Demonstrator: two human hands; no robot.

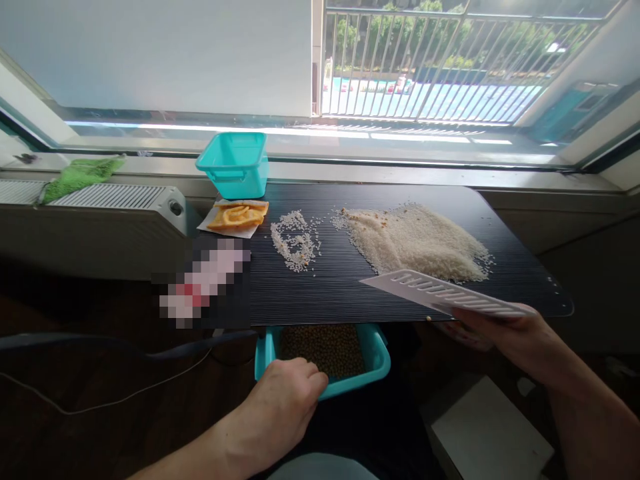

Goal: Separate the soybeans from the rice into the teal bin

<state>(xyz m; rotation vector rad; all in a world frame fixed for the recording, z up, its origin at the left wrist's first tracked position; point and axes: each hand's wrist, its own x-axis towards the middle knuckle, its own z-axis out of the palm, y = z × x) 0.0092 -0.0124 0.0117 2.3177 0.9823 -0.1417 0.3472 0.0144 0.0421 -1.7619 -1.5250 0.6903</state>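
My left hand [293, 397] is closed at the near-left rim of a teal plastic basin [377, 367], its fingers curled over the edge. Small round brown beans or pellets [325, 347] cover the inside of that basin, which sits just below the table's front edge. In my right hand [520, 337] is a flat white plastic piece with slots [430, 290], held tilted above the table's right front. Beyond its edge spreads a pile of white rice [415, 240], with a few brown bits at its far left. A smaller scatter of rice [295, 243] lies left of it.
A second teal basin [240, 180] stands at the table's back left. Before it, an orange-yellow folded thing [237, 217] rests on white paper. A blurred pinkish-white object [205, 283] is at the left. Radiator [115, 200], green cloth [83, 177] and window sill border the black table [320, 300].
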